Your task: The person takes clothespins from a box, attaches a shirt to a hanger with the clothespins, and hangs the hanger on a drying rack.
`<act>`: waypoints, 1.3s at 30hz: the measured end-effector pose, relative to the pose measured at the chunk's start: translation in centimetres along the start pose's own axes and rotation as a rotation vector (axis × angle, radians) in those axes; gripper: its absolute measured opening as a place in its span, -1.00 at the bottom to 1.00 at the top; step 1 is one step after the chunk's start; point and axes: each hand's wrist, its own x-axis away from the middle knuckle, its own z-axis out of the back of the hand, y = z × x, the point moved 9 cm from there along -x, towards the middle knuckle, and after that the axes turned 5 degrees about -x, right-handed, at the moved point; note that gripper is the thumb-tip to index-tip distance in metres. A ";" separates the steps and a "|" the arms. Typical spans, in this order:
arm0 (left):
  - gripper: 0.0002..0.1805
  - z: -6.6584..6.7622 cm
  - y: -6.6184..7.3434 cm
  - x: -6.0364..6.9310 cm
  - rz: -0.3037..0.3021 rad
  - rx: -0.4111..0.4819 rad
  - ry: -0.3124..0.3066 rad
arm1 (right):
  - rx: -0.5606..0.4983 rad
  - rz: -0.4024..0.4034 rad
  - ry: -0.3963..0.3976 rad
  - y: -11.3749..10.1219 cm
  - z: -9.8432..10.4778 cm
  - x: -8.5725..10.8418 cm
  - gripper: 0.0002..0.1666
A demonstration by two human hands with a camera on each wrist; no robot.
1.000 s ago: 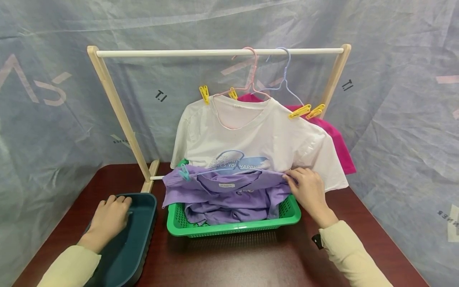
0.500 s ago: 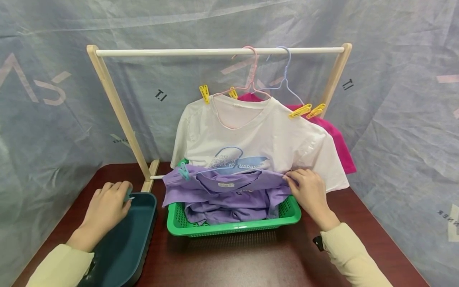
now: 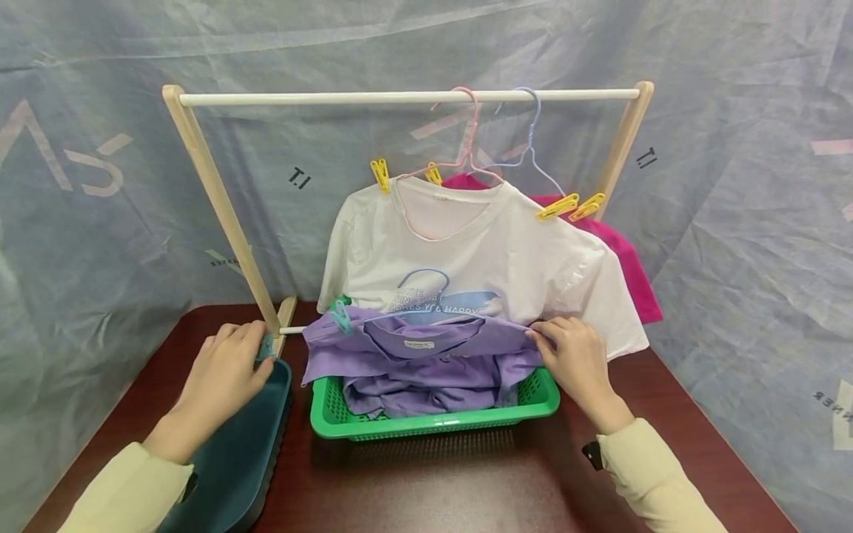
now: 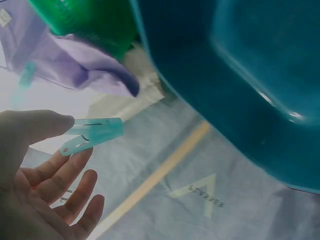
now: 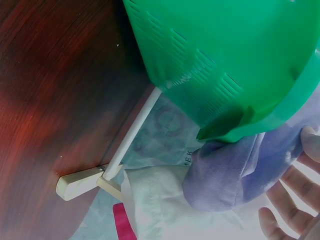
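My left hand pinches a teal clothespin between thumb and fingertips, above the far end of a dark teal tray. My right hand pinches the right shoulder of a purple T-shirt, at the end of a blue hanger that runs through the shirt's neck. Another teal clothespin is clipped on the shirt's left shoulder. The lower part of the shirt lies bunched in a green basket. In the right wrist view the thumb lies on the purple cloth.
Behind the basket stands a rack with a white rail and wooden legs. A white T-shirt on a pink hanger and a magenta shirt hang there, with several yellow clothespins. Everything stands on a brown table.
My left hand has come up out of the teal tray with a clothespin and moved right, toward the purple shirt. The right hand keeps its grip, and the hanger hook shifts slightly.
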 end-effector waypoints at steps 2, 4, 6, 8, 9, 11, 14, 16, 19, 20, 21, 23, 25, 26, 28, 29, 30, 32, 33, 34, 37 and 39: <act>-0.59 0.2 0.4 -0.3 0.000 0.016 0.001 | 0.001 0.001 0.000 -0.1 0.0 0.0 -0.88; -0.61 0.4 0.8 -0.6 0.001 0.033 0.000 | 0.001 -0.001 -0.002 -0.1 0.0 0.0 -0.89; -0.60 0.6 1.3 -0.9 0.003 0.049 -0.003 | 0.000 -0.006 -0.004 -0.1 0.0 0.0 -0.89; -0.60 0.9 1.9 -1.2 0.005 0.061 -0.004 | 0.000 -0.013 -0.005 0.0 0.0 0.0 -0.89; -0.60 1.0 2.2 -1.3 0.003 0.064 -0.003 | 0.000 -0.017 -0.007 0.1 0.0 0.0 -0.89; -0.59 1.4 3.0 -1.6 -0.004 0.073 0.000 | 0.002 -0.025 -0.009 0.2 -0.1 0.0 -0.89; -0.59 1.7 4.1 -2.0 -0.022 0.087 0.009 | 0.007 -0.034 -0.012 0.3 -0.2 0.0 -0.88; -0.58 1.9 4.9 -2.2 -0.038 0.092 0.018 | 0.009 -0.038 -0.013 0.4 -0.3 0.0 -0.88; -0.59 2.1 5.9 -2.5 -0.066 0.086 0.038 | 0.007 -0.041 -0.012 0.4 -0.3 -0.1 -0.88; -0.59 2.2 6.3 -2.6 -0.076 0.085 0.047 | 0.007 -0.042 -0.013 0.4 -0.3 -0.1 -0.88; -0.60 2.3 6.6 -2.6 -0.086 0.085 0.054 | 0.006 -0.043 -0.015 0.4 -0.4 -0.1 -0.88; -0.61 2.4 7.4 -2.7 -0.108 0.089 0.068 | 0.007 -0.046 -0.019 0.5 -0.4 -0.2 -0.88; -0.64 2.5 8.1 -2.8 -0.124 0.104 0.076 | 0.008 -0.051 -0.024 0.5 -0.5 -0.2 -0.88; -0.65 2.6 8.5 -2.9 -0.131 0.109 0.078 | 0.009 -0.054 -0.027 0.6 -0.5 -0.2 -0.88; -0.66 2.7 9.4 -3.0 -0.148 0.120 0.077 | 0.010 -0.060 -0.032 0.6 -0.6 -0.2 -0.88; -0.66 2.7 9.8 -3.1 -0.154 0.126 0.074 | 0.010 -0.063 -0.034 0.7 -0.6 -0.2 -0.88; -0.66 2.7 10.2 -3.2 -0.159 0.133 0.070 | 0.011 -0.066 -0.036 0.7 -0.6 -0.2 -0.88; -0.67 2.7 11.0 -3.4 -0.168 0.145 0.061 | 0.014 -0.072 -0.039 0.7 -0.6 -0.2 -0.88; -0.67 2.6 11.4 -3.5 -0.174 0.151 0.056 | 0.016 -0.075 -0.041 0.8 -0.7 -0.2 -0.88; -0.67 2.6 11.8 -3.6 -0.179 0.154 0.054 | 0.017 -0.077 -0.041 0.8 -0.7 -0.1 -0.88; -0.67 2.4 12.9 -3.8 -0.192 0.170 0.044 | 0.018 -0.081 -0.042 0.8 -0.6 -0.1 -0.88; -0.66 2.2 13.6 -4.0 -0.204 0.172 0.040 | 0.016 -0.081 -0.041 0.8 -0.6 -0.1 -0.88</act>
